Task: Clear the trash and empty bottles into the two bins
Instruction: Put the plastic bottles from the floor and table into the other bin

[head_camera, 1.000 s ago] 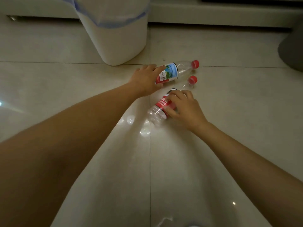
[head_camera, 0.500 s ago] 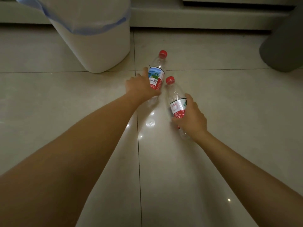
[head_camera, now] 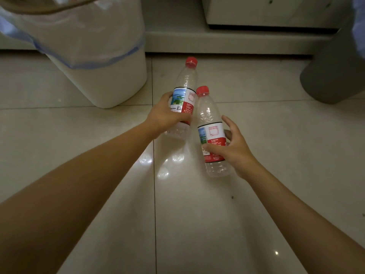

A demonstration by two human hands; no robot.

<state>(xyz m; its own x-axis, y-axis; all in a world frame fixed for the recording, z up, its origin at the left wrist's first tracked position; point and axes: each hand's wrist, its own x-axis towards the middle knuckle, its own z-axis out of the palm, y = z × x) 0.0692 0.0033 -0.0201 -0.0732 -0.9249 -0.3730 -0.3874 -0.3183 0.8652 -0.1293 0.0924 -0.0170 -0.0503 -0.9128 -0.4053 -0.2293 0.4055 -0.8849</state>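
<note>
Within each grip, one bottle [head_camera: 184, 89]

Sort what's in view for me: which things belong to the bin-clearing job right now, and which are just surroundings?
Part of the job:
- bottle in left hand, held by the left hand
- bottle in right hand, held by the right hand
- white bin with a clear liner
- grey bin

Just surroundings:
- tiled floor
- pale cabinet base behind the bins

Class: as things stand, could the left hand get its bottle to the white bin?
Probably yes. The left hand holds its bottle beside the white bin, with only bare floor between them.
</note>
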